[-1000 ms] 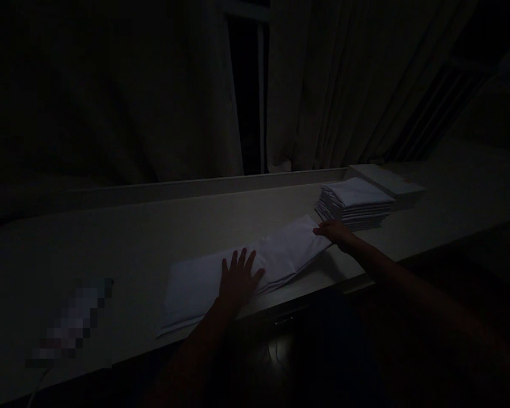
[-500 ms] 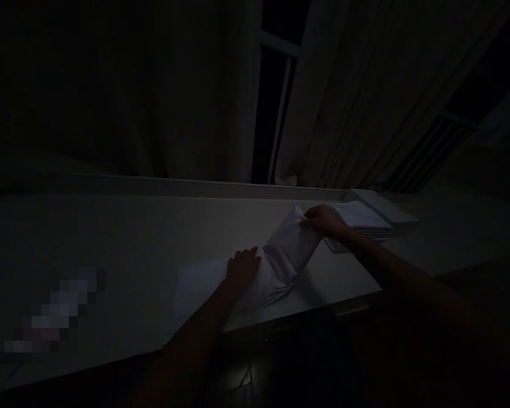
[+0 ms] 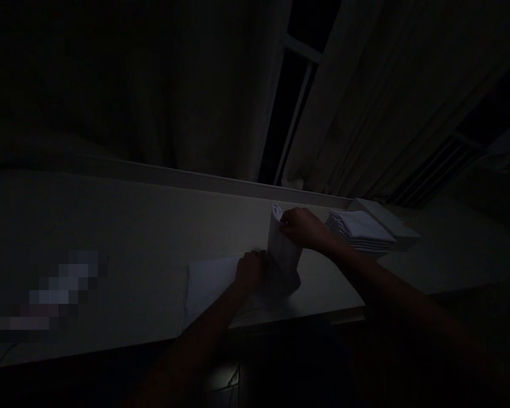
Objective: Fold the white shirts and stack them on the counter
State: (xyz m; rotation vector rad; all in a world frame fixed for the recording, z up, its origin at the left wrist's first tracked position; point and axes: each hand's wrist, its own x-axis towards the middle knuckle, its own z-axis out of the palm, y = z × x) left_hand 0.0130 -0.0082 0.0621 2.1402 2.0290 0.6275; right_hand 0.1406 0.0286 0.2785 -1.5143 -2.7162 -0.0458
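Note:
A white cloth lies partly flat on the pale tabletop, its right part lifted upright in a fold. My right hand pinches the top edge of the raised part. My left hand rests on the cloth at the foot of the fold, its fingers bent against it; the dim light hides whether they grip it. Just right of my right hand stands a stack of folded white cloths.
Behind the stack is a pale box. A pixelated object with a cord lies on the left of the table. Curtains hang behind the raised back edge. The room is very dark.
My right hand has moved left with the cloth's raised end, which now stands steeper and folds toward my left hand. The camera view has tilted slightly.

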